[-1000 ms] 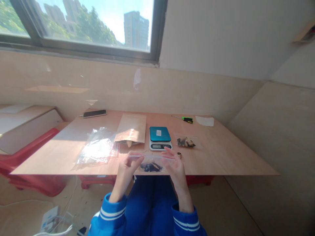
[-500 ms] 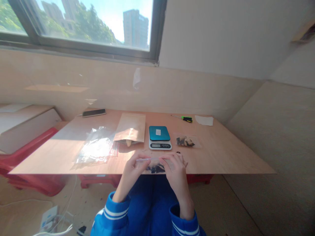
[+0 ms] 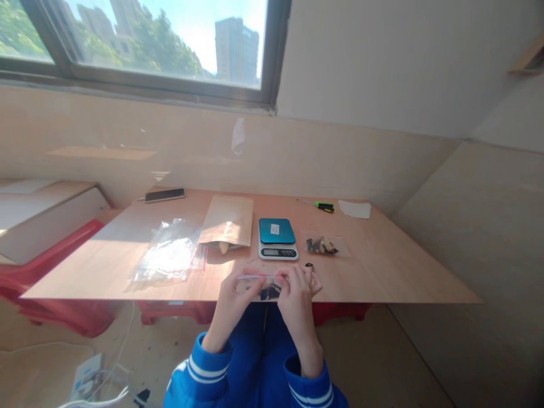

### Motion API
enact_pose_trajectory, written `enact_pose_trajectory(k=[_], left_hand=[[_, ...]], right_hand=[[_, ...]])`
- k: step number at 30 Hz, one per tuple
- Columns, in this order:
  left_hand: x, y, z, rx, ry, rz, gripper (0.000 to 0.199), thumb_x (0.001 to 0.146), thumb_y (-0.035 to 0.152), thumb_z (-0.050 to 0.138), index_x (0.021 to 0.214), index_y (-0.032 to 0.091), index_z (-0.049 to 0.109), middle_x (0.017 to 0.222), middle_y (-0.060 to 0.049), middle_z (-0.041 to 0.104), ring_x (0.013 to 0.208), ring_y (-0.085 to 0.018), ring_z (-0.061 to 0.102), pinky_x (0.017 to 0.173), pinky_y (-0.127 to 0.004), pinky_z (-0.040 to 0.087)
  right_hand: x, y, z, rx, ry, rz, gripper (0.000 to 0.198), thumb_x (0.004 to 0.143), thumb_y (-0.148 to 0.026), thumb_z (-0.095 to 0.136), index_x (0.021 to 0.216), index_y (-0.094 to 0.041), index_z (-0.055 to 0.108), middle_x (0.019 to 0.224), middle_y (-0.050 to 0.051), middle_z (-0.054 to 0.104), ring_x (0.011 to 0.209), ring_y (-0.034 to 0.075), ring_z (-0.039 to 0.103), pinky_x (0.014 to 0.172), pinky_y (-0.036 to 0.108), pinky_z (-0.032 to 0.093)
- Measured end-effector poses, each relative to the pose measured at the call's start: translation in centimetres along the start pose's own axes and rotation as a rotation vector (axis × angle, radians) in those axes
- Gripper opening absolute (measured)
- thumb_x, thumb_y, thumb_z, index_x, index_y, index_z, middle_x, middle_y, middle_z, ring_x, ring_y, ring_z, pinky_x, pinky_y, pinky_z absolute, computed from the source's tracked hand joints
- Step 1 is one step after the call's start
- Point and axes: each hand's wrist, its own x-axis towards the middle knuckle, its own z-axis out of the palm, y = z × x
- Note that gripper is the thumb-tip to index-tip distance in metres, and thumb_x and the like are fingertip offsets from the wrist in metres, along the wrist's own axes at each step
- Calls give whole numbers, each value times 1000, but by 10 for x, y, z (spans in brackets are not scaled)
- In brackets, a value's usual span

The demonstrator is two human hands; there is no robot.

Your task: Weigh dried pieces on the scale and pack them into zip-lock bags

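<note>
A clear zip bag (image 3: 268, 292) with dark pieces in it is held at the table's front edge. My left hand (image 3: 236, 290) pinches the left part of its top strip, which shows a red line. Farther right along the same strip, my right hand (image 3: 296, 290) grips with thumb and fingers, the two thumbs close together. Just beyond my right hand lies a small dark piece (image 3: 309, 266). Behind the bag stands a kitchen scale (image 3: 278, 251) with a blue top plate. To its right lies another clear zip bag (image 3: 322, 245) with dark and pale pieces.
Left of the scale is a brown paper pouch (image 3: 229, 218), its mouth facing me with a pale piece in it. Clear plastic bags (image 3: 168, 255) lie farther left. A phone (image 3: 165, 195), a screwdriver (image 3: 323, 206) and white paper (image 3: 355, 209) lie along the back.
My right hand has shifted a little left along the bag's top strip, nearer my left hand. The small dark piece beyond it shows more fully. The view has moved slightly.
</note>
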Motion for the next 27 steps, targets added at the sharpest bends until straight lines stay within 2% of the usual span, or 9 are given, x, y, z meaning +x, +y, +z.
enact_pose_trajectory(k=[5, 9, 14, 17, 22, 27], left_hand=[[-1, -5, 2, 23, 43, 44, 16, 82, 33, 65, 86, 18, 66, 82, -3, 69, 81, -17, 65, 68, -25, 51], [-3, -3, 1, 61, 51, 72, 14, 83, 32, 64, 86, 19, 65, 84, -2, 68, 83, -17, 65, 71, -25, 51], [-2, 2, 0, 93, 3, 102, 14, 85, 32, 61, 85, 19, 65, 84, -2, 67, 82, -16, 63, 73, -26, 50], [-1, 4, -1, 122, 6, 114, 14, 84, 32, 62, 84, 19, 66, 83, -2, 67, 82, -16, 63, 74, -27, 50], [-1, 5, -4, 158, -4, 146, 13, 84, 32, 63, 83, 19, 68, 82, -2, 66, 81, -16, 63, 73, -27, 50], [-1, 6, -2, 152, -10, 133, 15, 83, 33, 63, 80, 19, 68, 80, -3, 66, 80, -17, 63, 73, -27, 50]], right_hand=[[1, -3, -5, 46, -49, -28, 11, 91, -18, 48, 82, -22, 54, 83, 3, 62, 89, 24, 49, 93, 43, 24], [4, -8, -14, 124, -102, -63, 6, 89, -22, 56, 95, -24, 57, 90, 1, 64, 95, 24, 51, 97, 42, 21], [7, -11, -18, 188, -108, -82, 5, 88, -21, 60, 85, -24, 59, 86, -2, 66, 92, 21, 54, 93, 37, 23], [7, -8, -19, 201, -114, -91, 4, 87, -21, 62, 85, -23, 61, 86, -2, 67, 89, 20, 55, 90, 35, 25], [7, -3, -19, 153, -75, -158, 8, 91, -23, 57, 86, -24, 63, 84, -2, 67, 84, 19, 56, 88, 35, 26], [7, -3, -17, 119, -54, -165, 14, 95, -26, 52, 84, -23, 61, 82, -1, 67, 84, 20, 56, 89, 35, 26]])
